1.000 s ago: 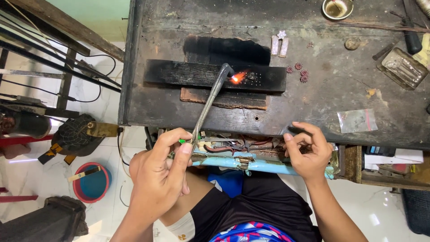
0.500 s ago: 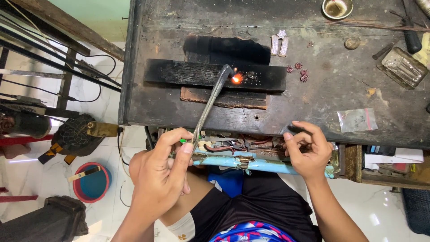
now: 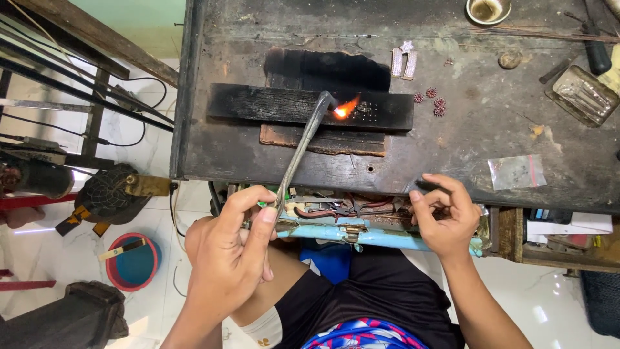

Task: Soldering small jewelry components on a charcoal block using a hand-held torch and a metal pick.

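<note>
Scorched workbench [image 3: 491, 148]: charred wooden block [image 3: 258, 106] could catch if flame [image 3: 345, 107] lingers. My left hand [image 3: 226, 265] fingers are clamped on the torch [image 3: 300, 152]; slip redirects fire. Right hand [image 3: 445, 220] fingers are pinched together at the bench edge, contents unclear.

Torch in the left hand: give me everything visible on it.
The torch is a slim grey metal tube, dull and worn, with a bent nozzle at the far end. It slants from the left hand, which pinches its near end between thumb and fingers, up and away over the workbench. It is lit: a small orange flame leaves the nozzle and plays on the charred black block. A green bit shows at the grip. Whether the nozzle touches the block cannot be told.
</note>
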